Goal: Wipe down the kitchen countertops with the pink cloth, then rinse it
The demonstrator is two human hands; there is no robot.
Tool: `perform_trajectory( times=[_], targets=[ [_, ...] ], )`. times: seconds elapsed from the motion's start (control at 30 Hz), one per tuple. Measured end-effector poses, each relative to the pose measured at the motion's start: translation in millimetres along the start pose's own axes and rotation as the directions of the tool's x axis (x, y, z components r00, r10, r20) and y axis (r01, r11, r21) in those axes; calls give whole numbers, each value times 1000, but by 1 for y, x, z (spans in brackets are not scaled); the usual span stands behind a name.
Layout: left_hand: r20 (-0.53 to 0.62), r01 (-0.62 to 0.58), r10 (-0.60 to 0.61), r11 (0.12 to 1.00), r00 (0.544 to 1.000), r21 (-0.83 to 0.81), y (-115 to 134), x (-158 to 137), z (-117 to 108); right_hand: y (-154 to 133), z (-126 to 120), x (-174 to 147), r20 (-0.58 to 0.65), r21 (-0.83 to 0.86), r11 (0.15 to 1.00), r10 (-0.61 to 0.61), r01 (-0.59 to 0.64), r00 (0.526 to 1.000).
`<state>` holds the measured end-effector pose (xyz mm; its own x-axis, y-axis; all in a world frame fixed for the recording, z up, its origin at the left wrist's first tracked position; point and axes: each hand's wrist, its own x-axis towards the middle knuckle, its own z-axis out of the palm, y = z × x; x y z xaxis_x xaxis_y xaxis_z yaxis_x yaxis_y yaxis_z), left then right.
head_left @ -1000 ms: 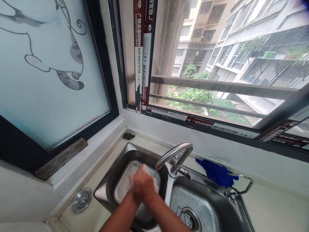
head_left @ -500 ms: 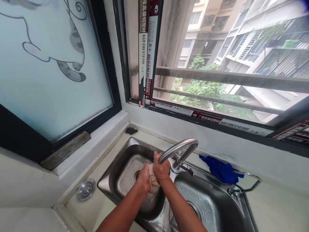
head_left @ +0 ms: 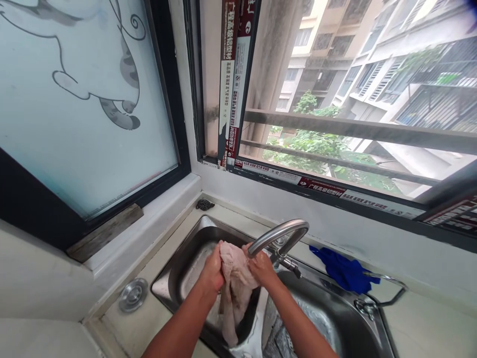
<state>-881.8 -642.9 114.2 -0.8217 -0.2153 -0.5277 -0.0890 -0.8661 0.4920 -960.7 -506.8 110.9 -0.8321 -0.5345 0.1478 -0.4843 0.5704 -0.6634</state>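
A pale pinkish cloth (head_left: 238, 268) with brownish stains hangs spread between my two hands over the left basin (head_left: 186, 271) of a steel double sink. My left hand (head_left: 213, 268) is closed on its left edge. On the opposite edge, my right hand (head_left: 260, 267) grips the cloth beside the spout. The curved metal faucet (head_left: 279, 229) arches just above my right hand and partly covers its fingers. The cloth's lower end dangles toward the basin's near side. No water stream is visible from the spout.
To the right lies the other basin (head_left: 324, 318). A blue cloth (head_left: 341, 268) rests behind it near a second metal spout (head_left: 395, 293). On the left counter sits a sink strainer (head_left: 133, 294); a dark scouring pad (head_left: 204, 204) lies in the back corner. Windows border the counter.
The cloth was bunched up between my hands, which were close together. Now my hands have moved apart and the cloth is opened out, hanging down.
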Motion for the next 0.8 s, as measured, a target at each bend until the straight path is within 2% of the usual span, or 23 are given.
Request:
perform_trajectory(
  times=[0.1, 0.17, 0.23, 0.33, 0.37, 0.47, 0.53, 0.67, 0.8],
  targets=[
    [35, -22, 21, 999, 999, 42, 20, 0, -2, 13, -17, -18, 220, 116, 991, -83, 59, 972],
    [74, -30, 23, 995, 997, 96, 27, -3, -3, 20, -25, -29, 347, 198, 980, -68, -2, 936],
    [113, -50, 32, 986, 993, 161, 30, -9, -6, 24, -32, -36, 394, 266, 961, -31, -81, 919],
    [157, -113, 72, 956, 985, 271, 28, -17, -10, 22, -38, -37, 348, 397, 904, 12, -159, 938],
    [172, -131, 79, 941, 982, 313, 27, -19, -12, 18, -37, -35, 324, 480, 853, 45, -205, 945],
    [226, -140, 43, 890, 973, 434, 20, -23, -15, 2, -33, -27, 274, 720, 622, 155, -309, 949],
    [249, -132, 4, 856, 968, 500, 19, -24, -19, -7, -30, -21, 260, 784, 531, 189, -321, 947],
    [229, -149, 21, 816, 973, 558, 27, -26, -29, -6, -35, -16, 225, 797, 506, 256, -329, 940],
    [176, -158, 81, 861, 981, 484, 27, -29, -34, 9, -40, -18, 201, 770, 541, 298, -338, 933]
  ],
)
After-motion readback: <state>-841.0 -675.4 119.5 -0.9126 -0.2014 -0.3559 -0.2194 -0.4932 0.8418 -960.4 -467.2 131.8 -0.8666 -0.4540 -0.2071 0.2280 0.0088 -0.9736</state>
